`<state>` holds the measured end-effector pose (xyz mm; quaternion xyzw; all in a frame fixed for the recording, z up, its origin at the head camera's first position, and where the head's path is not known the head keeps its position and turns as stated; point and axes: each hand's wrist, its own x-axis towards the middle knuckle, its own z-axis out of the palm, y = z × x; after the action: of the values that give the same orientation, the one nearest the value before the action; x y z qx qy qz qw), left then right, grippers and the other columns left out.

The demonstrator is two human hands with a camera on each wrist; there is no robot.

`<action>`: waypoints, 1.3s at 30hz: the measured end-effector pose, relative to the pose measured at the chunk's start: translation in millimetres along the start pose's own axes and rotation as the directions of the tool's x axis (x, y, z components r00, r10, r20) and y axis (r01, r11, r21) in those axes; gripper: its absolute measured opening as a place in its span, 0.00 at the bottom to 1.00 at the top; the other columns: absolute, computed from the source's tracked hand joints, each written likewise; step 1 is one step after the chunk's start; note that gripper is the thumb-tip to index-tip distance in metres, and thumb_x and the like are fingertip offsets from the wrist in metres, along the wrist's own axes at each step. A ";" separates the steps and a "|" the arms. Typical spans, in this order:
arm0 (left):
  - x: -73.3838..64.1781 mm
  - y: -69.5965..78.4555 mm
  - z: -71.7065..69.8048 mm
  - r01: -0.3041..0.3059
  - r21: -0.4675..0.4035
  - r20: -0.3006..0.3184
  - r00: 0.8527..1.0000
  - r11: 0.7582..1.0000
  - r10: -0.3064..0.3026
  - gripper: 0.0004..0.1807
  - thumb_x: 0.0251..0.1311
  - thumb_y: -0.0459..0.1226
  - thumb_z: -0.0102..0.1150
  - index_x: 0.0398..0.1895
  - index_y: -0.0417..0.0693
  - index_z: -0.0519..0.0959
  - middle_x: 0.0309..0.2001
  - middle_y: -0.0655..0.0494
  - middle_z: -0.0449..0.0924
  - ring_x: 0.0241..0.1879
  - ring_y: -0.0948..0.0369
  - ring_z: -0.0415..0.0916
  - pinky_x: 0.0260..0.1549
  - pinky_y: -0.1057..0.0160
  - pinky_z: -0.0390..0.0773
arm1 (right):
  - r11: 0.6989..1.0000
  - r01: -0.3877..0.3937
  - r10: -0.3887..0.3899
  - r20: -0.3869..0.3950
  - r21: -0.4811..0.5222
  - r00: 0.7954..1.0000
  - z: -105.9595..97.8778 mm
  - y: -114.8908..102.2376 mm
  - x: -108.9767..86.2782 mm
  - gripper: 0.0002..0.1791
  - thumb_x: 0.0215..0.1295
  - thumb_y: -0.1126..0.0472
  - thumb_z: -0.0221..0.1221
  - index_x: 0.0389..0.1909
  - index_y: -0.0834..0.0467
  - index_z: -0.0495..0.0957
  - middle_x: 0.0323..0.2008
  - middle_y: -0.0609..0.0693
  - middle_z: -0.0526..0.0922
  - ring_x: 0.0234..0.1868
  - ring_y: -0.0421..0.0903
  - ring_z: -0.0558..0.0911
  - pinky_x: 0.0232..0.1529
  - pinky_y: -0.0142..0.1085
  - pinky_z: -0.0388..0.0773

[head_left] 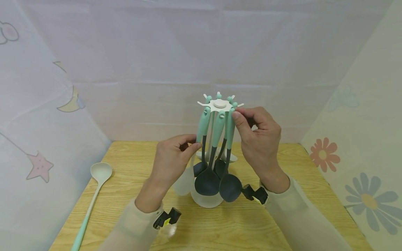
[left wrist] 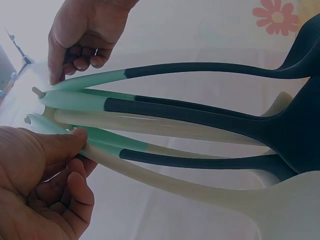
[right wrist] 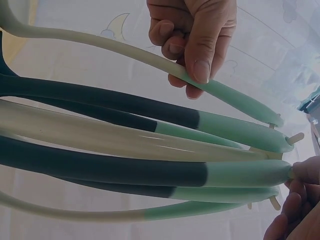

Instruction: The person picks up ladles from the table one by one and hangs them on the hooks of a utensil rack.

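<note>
A white rotating utensil rack [head_left: 220, 104] stands upright on the table, hung with several mint-handled utensils. My left hand [head_left: 172, 157] pinches the handle of a white cooking utensil [left wrist: 240, 200] at the rack's left side; its broad pale head hangs low, kind unclear. At the rack's top right, my right hand [head_left: 260, 136] pinches a hook tip with thumb and forefinger, close against the handle end of a black ladle [head_left: 230, 188]. In front hangs another black utensil [head_left: 207, 183] with a rounded head. Further black and white utensils hang behind, partly hidden.
A long white ladle [head_left: 101, 171] with a mint handle lies at the table's left edge. The rack's round white base [head_left: 207, 201] rests on the wooden table [head_left: 282, 219]. Patterned cloth walls [head_left: 361, 146] enclose the sides and back.
</note>
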<state>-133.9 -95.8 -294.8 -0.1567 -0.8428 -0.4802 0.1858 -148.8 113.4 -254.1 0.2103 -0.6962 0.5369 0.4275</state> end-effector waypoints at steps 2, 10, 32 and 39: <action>1.1 -1.2 1.6 -0.008 -0.005 -0.004 1.000 1.000 0.008 0.08 0.65 0.38 0.74 0.45 0.50 0.92 0.32 0.61 0.88 0.24 0.62 0.73 0.22 0.67 0.68 | 1.000 -0.001 0.001 0.000 0.000 1.000 0.2 0.0 0.2 0.03 0.68 0.72 0.68 0.39 0.67 0.89 0.32 0.41 0.84 0.28 0.38 0.76 0.33 0.28 0.73; 4.4 -6.1 8.4 -0.040 -0.008 -0.011 0.999 0.999 0.040 0.08 0.65 0.38 0.74 0.45 0.48 0.92 0.35 0.59 0.90 0.27 0.64 0.78 0.25 0.67 0.73 | 1.000 0.005 -0.005 -0.005 -0.001 1.000 0.9 -0.2 0.4 0.02 0.67 0.72 0.68 0.38 0.68 0.88 0.32 0.43 0.85 0.28 0.37 0.77 0.33 0.28 0.73; 4.2 -4.3 12.2 -0.016 -0.007 0.022 1.000 1.000 0.016 0.10 0.63 0.40 0.75 0.46 0.50 0.92 0.37 0.59 0.91 0.32 0.66 0.85 0.30 0.65 0.82 | 1.000 -0.004 0.004 -0.010 0.001 1.000 0.7 -1.5 -0.5 0.03 0.67 0.72 0.68 0.39 0.67 0.88 0.33 0.39 0.85 0.28 0.36 0.77 0.33 0.27 0.73; 3.5 -3.3 11.2 -0.004 0.003 0.032 0.999 1.000 0.004 0.10 0.64 0.40 0.74 0.47 0.51 0.91 0.37 0.60 0.91 0.30 0.67 0.83 0.27 0.66 0.80 | 1.000 0.007 -0.007 0.001 0.004 1.000 0.1 -1.1 -0.7 0.03 0.68 0.73 0.68 0.40 0.67 0.88 0.34 0.39 0.85 0.29 0.36 0.78 0.34 0.27 0.74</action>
<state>-140.2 -87.4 -300.9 -0.1659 -0.8460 -0.4760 0.1735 -147.6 112.9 -254.1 0.2137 -0.6948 0.5366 0.4285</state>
